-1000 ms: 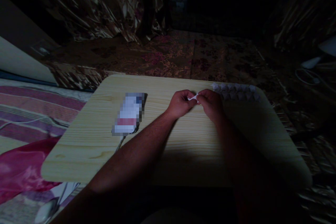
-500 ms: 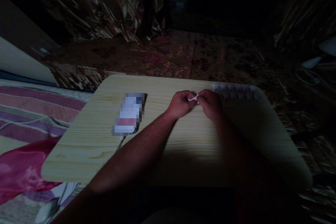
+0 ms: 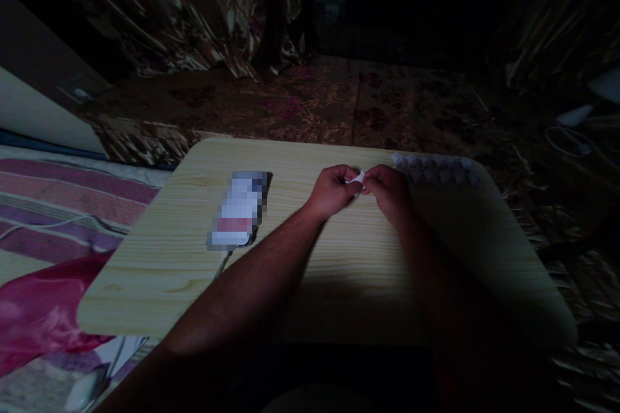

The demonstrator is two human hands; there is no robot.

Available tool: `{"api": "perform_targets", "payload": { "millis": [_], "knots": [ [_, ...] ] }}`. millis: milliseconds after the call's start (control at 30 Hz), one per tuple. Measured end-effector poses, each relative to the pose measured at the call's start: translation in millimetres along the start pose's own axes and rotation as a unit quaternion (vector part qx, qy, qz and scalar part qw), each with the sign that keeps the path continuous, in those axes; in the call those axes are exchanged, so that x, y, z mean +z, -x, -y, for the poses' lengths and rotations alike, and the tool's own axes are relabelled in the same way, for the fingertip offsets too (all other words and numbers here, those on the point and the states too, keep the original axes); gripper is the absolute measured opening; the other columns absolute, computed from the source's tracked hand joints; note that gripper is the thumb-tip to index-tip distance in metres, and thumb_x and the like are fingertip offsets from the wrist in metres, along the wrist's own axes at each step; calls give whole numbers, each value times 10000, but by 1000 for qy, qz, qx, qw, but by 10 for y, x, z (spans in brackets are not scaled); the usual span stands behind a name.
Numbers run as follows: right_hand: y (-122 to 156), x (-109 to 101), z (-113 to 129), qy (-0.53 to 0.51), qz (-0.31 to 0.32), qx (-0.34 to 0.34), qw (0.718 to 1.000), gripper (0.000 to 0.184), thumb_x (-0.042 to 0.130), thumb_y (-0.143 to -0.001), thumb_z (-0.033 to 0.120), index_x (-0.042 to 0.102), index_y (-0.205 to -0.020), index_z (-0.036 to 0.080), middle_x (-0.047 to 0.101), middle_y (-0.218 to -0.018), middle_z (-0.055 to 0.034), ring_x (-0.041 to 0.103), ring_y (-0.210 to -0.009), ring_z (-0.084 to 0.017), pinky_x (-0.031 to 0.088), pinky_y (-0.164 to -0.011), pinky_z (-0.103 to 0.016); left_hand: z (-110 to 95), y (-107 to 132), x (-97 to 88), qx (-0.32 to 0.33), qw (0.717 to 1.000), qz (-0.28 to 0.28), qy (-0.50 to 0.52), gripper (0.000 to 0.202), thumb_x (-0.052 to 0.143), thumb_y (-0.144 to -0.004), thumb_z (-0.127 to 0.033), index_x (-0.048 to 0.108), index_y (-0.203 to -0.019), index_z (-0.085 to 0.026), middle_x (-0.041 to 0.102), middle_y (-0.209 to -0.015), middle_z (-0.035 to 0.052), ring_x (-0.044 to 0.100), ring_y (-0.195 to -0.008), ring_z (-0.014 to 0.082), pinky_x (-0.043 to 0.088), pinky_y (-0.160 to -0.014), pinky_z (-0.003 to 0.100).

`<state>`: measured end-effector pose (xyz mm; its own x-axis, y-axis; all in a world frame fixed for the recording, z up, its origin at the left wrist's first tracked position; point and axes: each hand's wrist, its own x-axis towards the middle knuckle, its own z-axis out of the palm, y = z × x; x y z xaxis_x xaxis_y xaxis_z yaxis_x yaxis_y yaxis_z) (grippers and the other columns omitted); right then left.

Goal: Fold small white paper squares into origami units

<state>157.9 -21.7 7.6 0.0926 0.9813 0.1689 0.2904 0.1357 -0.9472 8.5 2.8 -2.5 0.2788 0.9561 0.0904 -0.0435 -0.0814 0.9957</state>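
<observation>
My left hand [image 3: 332, 191] and my right hand [image 3: 390, 192] meet over the far middle of a light wooden table [image 3: 159, 271]. Both pinch a small white piece of paper [image 3: 358, 178] between their fingertips, and most of it is hidden by the fingers. Just right of my right hand, a row of several small folded white paper pieces [image 3: 436, 169] lies along the table's far edge. The room is dim and the right side of the table is in shadow.
A phone [image 3: 238, 209] lies on the table's left part with a cable [image 3: 221, 264] running off the near edge. Striped bedding [image 3: 58, 200] and red cloth [image 3: 39, 310] lie at the left. Patterned dark fabric [image 3: 310, 100] covers the ground beyond.
The hands stay in place. The fingertips shift slightly on the paper piece, whose visible white tip now points up a little more.
</observation>
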Motion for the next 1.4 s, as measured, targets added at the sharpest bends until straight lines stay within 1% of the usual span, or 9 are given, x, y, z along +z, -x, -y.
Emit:
{"api": "perform_targets", "payload": {
  "millis": [233, 367, 567, 700, 767, 900, 1167, 1267, 1400],
  "knots": [
    [-42, -29, -128, 26, 7, -42, 999, 76, 620, -727, 278, 628, -711, 204, 655, -646, 12, 612, -628, -157, 449, -585, -266, -4, 9, 4, 6, 1000, 11, -10, 155, 725, -620, -229, 608, -675, -144, 608, -632, -10, 475, -558, 88, 356, -545, 228],
    [-36, -22, -97, 14, 0, -20, 1000, 98, 636, -727, 298, 644, -726, 201, 658, -627, 15, 628, -615, -163, 464, -586, -270, 1, 2, -2, 2, 1000, 5, -3, 144, 713, -625, -224, 614, -693, -146, 626, -653, -1, 491, -568, 95, 365, -547, 233],
    [-4, 10, 16, -33, 1, 15, 999, 73, 637, -689, 262, 630, -731, 202, 649, -607, 28, 617, -576, -148, 469, -566, -260, 5, -7, -6, -5, 1000, 2, 14, 151, 720, -616, -223, 610, -687, -147, 631, -657, 0, 496, -560, 94, 362, -543, 235],
    [-5, 23, 23, -66, -3, 34, 997, 140, 657, -679, 284, 628, -788, 200, 659, -630, 31, 607, -564, -139, 480, -581, -264, 13, -14, -13, -11, 999, -5, 33, 163, 729, -611, -228, 609, -688, -148, 623, -650, -9, 492, -553, 91, 356, -540, 235],
    [-7, 15, 19, -51, 2, 37, 998, 150, 659, -686, 296, 639, -795, 195, 656, -613, 29, 609, -560, -144, 472, -578, -266, 16, -16, -16, -15, 999, -7, 40, 166, 730, -612, -233, 613, -694, -149, 621, -649, -12, 495, -550, 91, 356, -540, 235],
    [0, -12, 22, 4, 6, 24, 1000, 112, 648, -703, 299, 651, -721, 189, 644, -572, 23, 600, -563, -146, 438, -567, -259, 19, -17, -12, -13, 999, -10, 45, 160, 728, -611, -225, 607, -684, -149, 620, -645, -12, 498, -552, 91, 360, -544, 237],
    [-3, -38, -23, 23, 4, -23, 999, 112, 639, -698, 301, 660, -704, 190, 654, -610, 19, 580, -601, -141, 427, -587, -257, 34, -24, -16, -9, 999, -5, 38, 157, 728, -612, -221, 606, -680, -150, 628, -653, -10, 512, -563, 96, 382, -561, 246],
    [-2, -33, -11, 28, 2, -19, 999, 102, 637, -697, 289, 666, -693, 192, 656, -606, 16, 586, -603, -142, 426, -578, -253, 37, -26, -18, -13, 999, -8, 38, 162, 731, -613, -229, 612, -689, -151, 633, -661, -7, 521, -569, 99, 388, -567, 246],
    [7, -14, 43, 29, -7, 13, 999, 103, 634, -700, 290, 666, -690, 193, 639, -561, 24, 570, -549, -136, 405, -533, -244, 32, -31, -14, -15, 999, -21, 47, 170, 737, -605, -230, 606, -678, -151, 621, -639, -14, 515, -558, 97, 386, -564, 246]
  ]
}}
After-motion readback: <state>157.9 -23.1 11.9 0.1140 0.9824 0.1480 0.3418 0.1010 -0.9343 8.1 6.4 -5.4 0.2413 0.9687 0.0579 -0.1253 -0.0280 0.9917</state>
